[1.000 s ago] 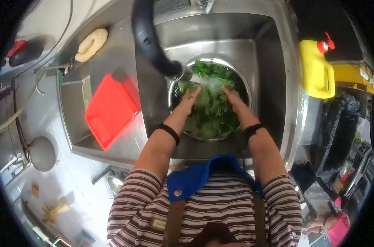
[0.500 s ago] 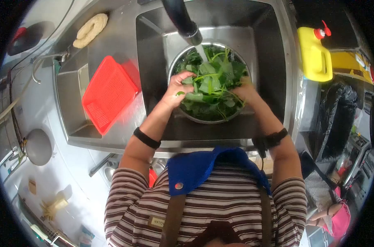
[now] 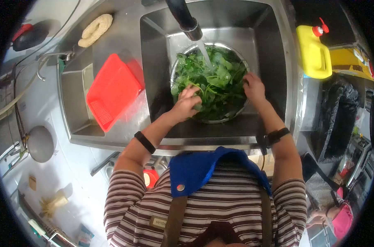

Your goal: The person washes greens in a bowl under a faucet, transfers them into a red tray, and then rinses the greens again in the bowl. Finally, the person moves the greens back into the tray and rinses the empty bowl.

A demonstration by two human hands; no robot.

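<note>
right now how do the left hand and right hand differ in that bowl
The left hand is curled shut on greens in the bowl; the right hand lies flatter at its right rim. The left hand sits nearer the body than the right hand. Both wrists wear dark bands.

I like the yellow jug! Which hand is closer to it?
Right. The right hand is below-left of the yellow jug; the left hand lies farther off, across the greens.

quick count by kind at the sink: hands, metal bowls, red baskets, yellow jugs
hands: 2 (left hand closed on the greens, right hand flat at their edge)
metal bowl: 1
red basket: 1
yellow jug: 1
total: 5
</note>
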